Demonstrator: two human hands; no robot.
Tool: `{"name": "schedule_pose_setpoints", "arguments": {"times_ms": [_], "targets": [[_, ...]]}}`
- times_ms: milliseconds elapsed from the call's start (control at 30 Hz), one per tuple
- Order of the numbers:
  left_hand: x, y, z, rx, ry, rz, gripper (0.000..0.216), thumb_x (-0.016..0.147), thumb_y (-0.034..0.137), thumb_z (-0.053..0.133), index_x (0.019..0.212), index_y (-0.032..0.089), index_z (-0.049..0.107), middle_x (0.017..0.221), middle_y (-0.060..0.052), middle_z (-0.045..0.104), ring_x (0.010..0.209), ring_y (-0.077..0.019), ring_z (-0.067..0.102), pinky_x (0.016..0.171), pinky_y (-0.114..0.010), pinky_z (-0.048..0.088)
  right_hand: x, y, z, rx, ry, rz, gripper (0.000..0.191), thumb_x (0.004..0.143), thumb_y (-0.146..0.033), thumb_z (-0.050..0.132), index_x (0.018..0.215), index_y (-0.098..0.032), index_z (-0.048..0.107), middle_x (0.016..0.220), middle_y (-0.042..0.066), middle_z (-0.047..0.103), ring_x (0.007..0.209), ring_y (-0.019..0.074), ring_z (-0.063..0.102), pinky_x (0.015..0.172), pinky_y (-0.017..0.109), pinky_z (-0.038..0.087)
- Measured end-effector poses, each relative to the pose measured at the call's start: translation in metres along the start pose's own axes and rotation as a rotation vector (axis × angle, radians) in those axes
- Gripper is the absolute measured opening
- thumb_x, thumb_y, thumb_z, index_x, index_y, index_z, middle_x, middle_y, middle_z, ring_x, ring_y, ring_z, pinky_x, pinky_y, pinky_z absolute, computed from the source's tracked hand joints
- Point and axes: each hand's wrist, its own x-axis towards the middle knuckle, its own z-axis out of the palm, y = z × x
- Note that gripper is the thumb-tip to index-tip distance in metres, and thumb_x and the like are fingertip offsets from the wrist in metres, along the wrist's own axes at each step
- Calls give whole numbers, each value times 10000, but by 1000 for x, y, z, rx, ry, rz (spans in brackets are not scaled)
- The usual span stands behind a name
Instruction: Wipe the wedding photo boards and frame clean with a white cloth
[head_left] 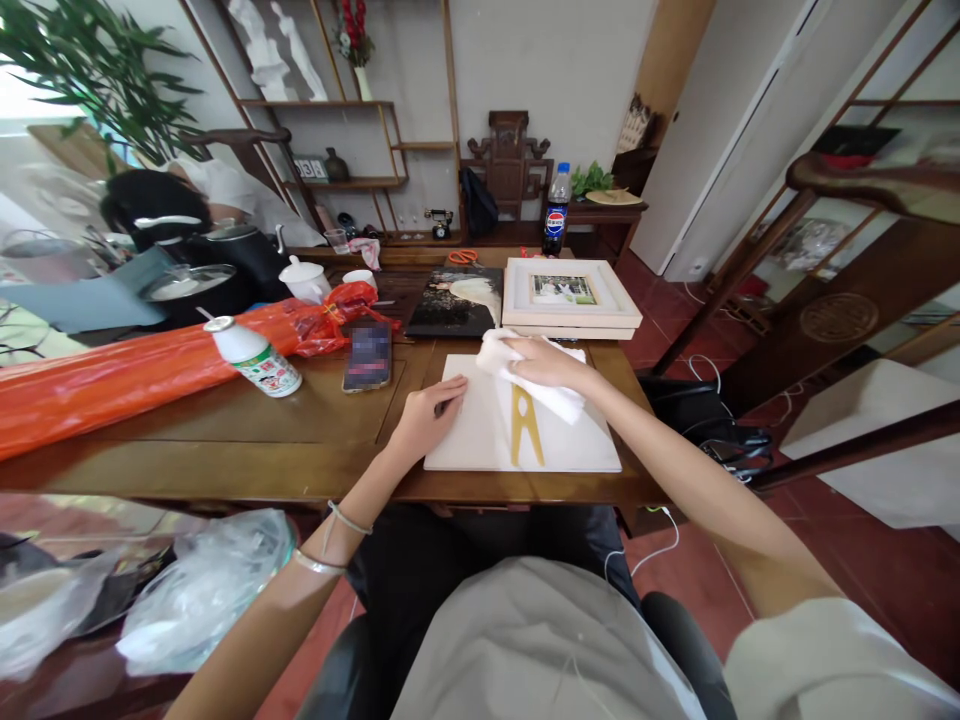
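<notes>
While the flat white rectangular board (pixel 480 435) lies on the brown wooden table (pixel 262 430) straight in front of you, its long side runs left to right, so it sits under both of your hands at once. A gold A-shaped mark (pixel 526 425) shows near its middle, just below your right hand. That right hand (pixel 546 363) is the one farther from you, resting over the far edge of the board with its fingers curled down onto a crumpled white cloth (pixel 536 380), which it presses flat against the surface. Your left hand (pixel 427 418) lies on the board's left edge, fingers loosely bent and fingertips down on the white face, holding nothing; it looks to be steadying the board.

Just beyond your right hand sits a stack of white picture frames (pixel 570 298) with a photo in the top one, and to their left a dark glossy picture panel (pixel 454 302). Left of your left hand lies a smartphone (pixel 367 357) face up, and farther left a small white bottle with a green and red label (pixel 253 357) on its side, against a long orange plastic bag (pixel 120 375). Well beyond, a blue-labelled cola bottle (pixel 556 210) stands on a dark side table.
</notes>
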Motion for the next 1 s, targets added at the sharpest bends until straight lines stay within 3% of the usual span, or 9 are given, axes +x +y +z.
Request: {"name": "schedule_pose_setpoints", "arguments": {"times_ms": [133,233,333,533,633,800,900,1000], "targets": [[0,-1,1,-6,1,-2,294,864,245,524,1070,158,714,1176,-79,670,1128,-244,618,1031,-401,465,-37,32,-14,-16,57,62,370,801,-175,437,1126,-133,608,1193,126,645,1036,278,597,902,369,429],[0,-2,2,-5,7,3,295,866,251,519,1064,156,716,1172,-83,671,1128,-245,618,1033,-404,464,-66,36,-20,-45,58,124,345,809,-210,454,1094,-131,633,1143,129,666,1008,288,606,884,382,440],[0,-1,2,-3,7,15,300,868,251,513,1065,149,715,1173,-88,671,1128,-246,617,1033,-400,465,-97,17,-25,-110,-2,157,398,781,-186,475,1147,-143,625,1175,128,652,1079,299,575,915,395,423],[0,-1,2,-8,12,22,306,872,256,508,1068,143,714,1189,-95,660,1131,-249,615,1032,-406,464,-147,-38,-42,-92,-304,86,452,690,-77,479,1088,-207,649,1071,68,660,1035,248,588,873,313,435],[-1,-1,2,-11,7,18,311,876,255,504,1078,138,710,1192,-98,658,1135,-241,613,1039,-398,457,-146,-36,-44,-90,-305,100,443,704,-68,467,1087,-202,644,1076,73,659,1030,249,590,863,320,448],[0,-1,2,-7,1,13,309,871,259,516,1078,134,709,1185,-98,664,1141,-242,608,1040,-383,456,-111,2,-21,-192,-122,40,343,764,-85,488,1045,-176,662,1168,119,636,1135,281,559,937,388,445],[0,-1,1,-7,-2,7,305,873,262,513,1078,150,709,1188,-86,664,1145,-240,606,1041,-384,456,-93,21,-2,-302,28,-38,237,842,-192,527,1012,-168,690,1405,141,483,1328,316,396,1084,485,315],[0,-1,1,-8,-7,4,306,875,260,507,1080,152,707,1195,-88,661,1153,-235,601,1044,-385,453,-91,22,7,-338,71,-50,251,860,-238,545,1041,-155,698,1473,150,399,1396,319,284,1132,541,211]]}}
